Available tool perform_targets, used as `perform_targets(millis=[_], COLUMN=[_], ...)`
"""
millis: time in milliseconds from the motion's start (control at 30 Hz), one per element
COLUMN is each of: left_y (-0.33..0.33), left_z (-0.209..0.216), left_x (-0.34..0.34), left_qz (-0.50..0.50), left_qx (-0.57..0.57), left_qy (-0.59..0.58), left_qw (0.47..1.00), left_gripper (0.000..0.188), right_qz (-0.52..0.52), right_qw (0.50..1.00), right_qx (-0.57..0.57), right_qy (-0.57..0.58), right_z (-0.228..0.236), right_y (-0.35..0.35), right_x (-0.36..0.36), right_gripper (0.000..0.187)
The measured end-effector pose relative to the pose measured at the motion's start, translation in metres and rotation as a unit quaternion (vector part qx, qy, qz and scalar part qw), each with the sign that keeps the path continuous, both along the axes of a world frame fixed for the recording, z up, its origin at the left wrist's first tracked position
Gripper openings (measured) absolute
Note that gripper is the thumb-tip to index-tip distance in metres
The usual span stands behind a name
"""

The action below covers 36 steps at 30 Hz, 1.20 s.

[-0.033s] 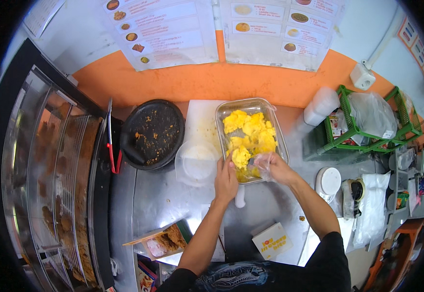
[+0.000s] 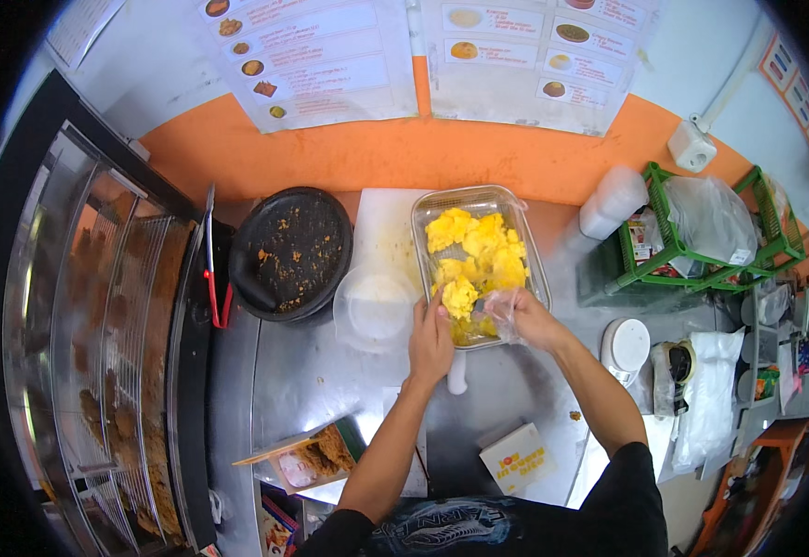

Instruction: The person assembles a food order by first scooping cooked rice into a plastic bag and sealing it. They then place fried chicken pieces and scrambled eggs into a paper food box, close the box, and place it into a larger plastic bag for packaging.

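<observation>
Fluffy yellow scrambled egg lies in clumps in a rectangular metal tray at the back of the steel counter. My left hand is at the tray's near left corner, bare, its fingers closed beside a lump of egg; what they grip is hidden. Over the near right part of the tray, my right hand wears a clear plastic glove or bag. Its fingers are bent together by the egg around something small and greyish that I cannot make out. A white handle sticks out below the tray's near edge.
Left of the tray are a translucent tub, a black crumb-strewn pan, red-handled tongs and a glass food cabinet. An open box of fried chicken is near me. Rightward stand a white round device and green crates.
</observation>
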<state>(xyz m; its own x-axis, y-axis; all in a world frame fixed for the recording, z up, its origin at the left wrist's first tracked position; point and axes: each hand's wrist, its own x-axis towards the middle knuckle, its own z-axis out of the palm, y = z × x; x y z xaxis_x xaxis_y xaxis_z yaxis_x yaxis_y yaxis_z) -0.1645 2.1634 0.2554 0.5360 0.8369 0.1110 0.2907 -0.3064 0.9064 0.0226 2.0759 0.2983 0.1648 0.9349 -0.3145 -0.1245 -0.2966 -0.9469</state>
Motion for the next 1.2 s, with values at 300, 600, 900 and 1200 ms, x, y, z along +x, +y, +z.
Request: perform_targets(millis=[300,600,900,1200], left_y=[-0.004,-0.049,-0.115,-0.080], left_z=[0.016,0.043,0.048,0.051], left_x=[-0.002,-0.046,-0.298,-0.405], left_qz=[0.024,0.061,0.321,0.118], left_qx=[0.046,0.145,0.207,0.165], left_qy=[0.085,0.078,0.120,0.338], left_qw=[0.995,0.984,0.916,0.919], left_gripper=[0.048,0.051,0.019,0.052], right_qz=[-0.073,-0.093,-0.078,0.006], right_qw=[0.995,0.989,0.993,1.000], right_qx=[0.039,0.059,0.082,0.004], right_qy=[0.048,-0.098,0.023,-0.015], right_z=[0.002,-0.003,0.030,0.037], right_y=[-0.031,-0.073,-0.076,-0.080], right_x=[0.022,0.047,-0.001,-0.161], right_gripper=[0.022,0.037,0.016,0.020])
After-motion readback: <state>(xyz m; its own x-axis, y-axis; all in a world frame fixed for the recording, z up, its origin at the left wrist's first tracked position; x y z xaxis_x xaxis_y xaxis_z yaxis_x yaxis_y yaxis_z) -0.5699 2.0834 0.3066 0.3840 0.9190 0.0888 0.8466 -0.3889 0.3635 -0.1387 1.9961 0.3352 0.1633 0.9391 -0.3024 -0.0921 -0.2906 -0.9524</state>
